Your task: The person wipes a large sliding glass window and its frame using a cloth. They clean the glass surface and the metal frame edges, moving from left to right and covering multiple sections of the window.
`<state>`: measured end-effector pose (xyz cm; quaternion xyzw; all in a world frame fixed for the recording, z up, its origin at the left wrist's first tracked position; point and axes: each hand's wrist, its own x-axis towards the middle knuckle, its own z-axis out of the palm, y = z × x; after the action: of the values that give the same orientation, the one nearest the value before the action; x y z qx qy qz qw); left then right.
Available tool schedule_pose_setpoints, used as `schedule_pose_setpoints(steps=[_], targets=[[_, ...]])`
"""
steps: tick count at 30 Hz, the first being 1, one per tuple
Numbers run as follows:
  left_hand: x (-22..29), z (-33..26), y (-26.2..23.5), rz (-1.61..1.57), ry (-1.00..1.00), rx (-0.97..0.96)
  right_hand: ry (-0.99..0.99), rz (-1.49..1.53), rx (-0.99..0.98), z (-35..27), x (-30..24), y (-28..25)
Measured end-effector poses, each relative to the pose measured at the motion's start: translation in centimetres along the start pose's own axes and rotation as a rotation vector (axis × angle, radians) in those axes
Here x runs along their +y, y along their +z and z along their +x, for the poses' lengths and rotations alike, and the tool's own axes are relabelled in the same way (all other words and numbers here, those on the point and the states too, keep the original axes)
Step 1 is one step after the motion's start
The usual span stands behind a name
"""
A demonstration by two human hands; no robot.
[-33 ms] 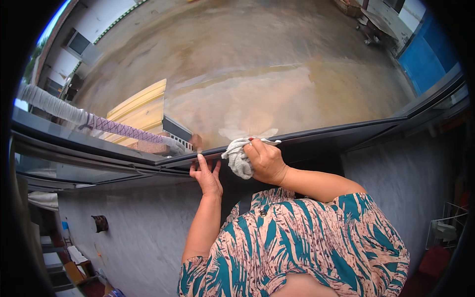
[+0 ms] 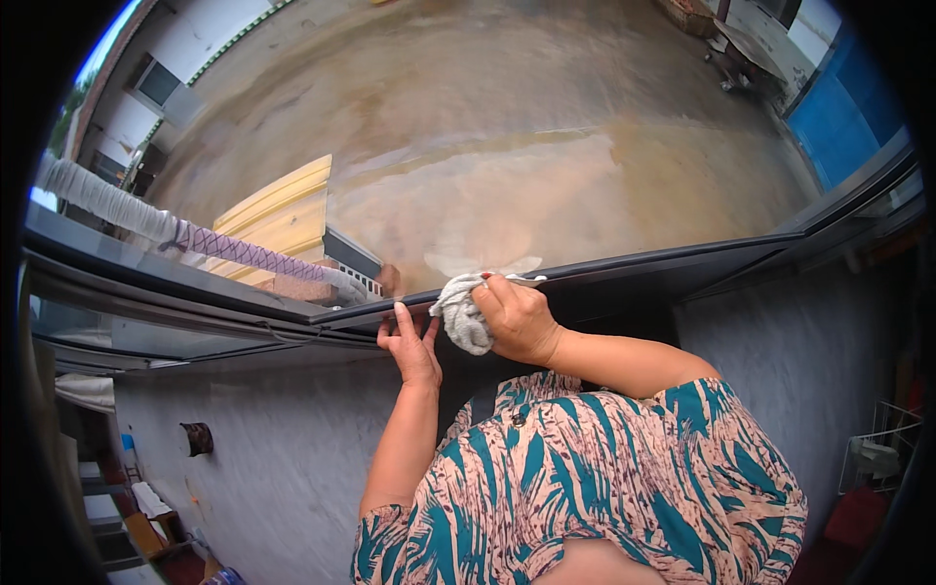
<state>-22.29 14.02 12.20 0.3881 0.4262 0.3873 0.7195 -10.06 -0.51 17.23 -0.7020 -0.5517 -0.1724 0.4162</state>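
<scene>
My right hand (image 2: pixel 525 320) is closed around a crumpled grey-white cloth (image 2: pixel 462 317), pressing it to the dark frame (image 2: pixel 673 253) along the bottom of a window pane. Part of the cloth hangs below the rail; its upper edge meets the glass, where a pale reflection shows. Just left of it, my left hand (image 2: pixel 413 357) rests against the same rail with its fingers spread. One finger lies over the rail's face, while the others reach under its lower side, their tips partly hidden.
Beyond the glass lie a wet-looking yard, a yellow corrugated sheet (image 2: pixel 278 207) and a pipe wrapped in white and purple (image 2: pixel 255 253). A blue door (image 2: pixel 846 112) stands far right. Inside, a grey marbled floor (image 2: pixel 292 458) spreads below, with a wire rack (image 2: pixel 877 453) at right.
My right hand and the cloth have shifted slightly left along the rail, closer to my left hand. My left hand has hardly moved.
</scene>
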Motion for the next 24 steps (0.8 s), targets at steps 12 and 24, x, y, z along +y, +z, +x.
schedule_pose_setpoints(steps=[12, 24], targets=[[-3.7, -3.0, -4.0, 0.089, -0.103, -0.156, -0.36, -0.104, 0.017, 6.3, -5.9, 5.7], [-4.3, 3.5, -13.9, 0.322, -0.35, -0.009, -0.573, -0.187, 0.033, 5.9, -2.8, 6.4]])
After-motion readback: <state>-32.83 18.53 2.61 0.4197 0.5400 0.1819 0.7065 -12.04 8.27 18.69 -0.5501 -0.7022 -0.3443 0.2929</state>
